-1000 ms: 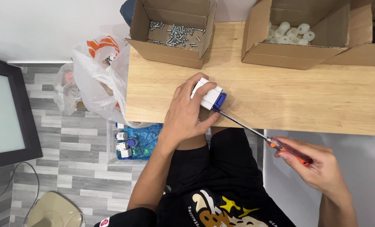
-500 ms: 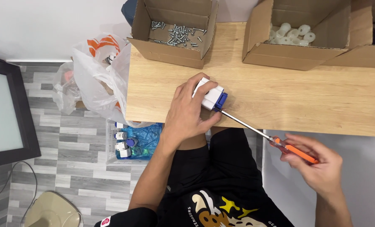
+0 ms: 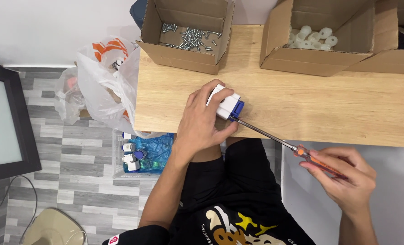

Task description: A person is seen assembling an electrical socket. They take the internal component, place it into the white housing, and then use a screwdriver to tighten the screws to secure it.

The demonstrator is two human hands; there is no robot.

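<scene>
wood table [image 3: 301, 113], 2 brown boxes [image 3: 186, 34]

We have one head-worn view, looking straight down over the wooden table [image 3: 301, 109], fairly close, our lap below the table's near edge, tiled floor to its left

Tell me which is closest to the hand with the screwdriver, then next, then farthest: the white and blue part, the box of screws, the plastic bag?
1. White and blue part, up-left of the right hand.
2. Box of screws, table's far edge.
3. Plastic bag, past the table's left end.
</scene>
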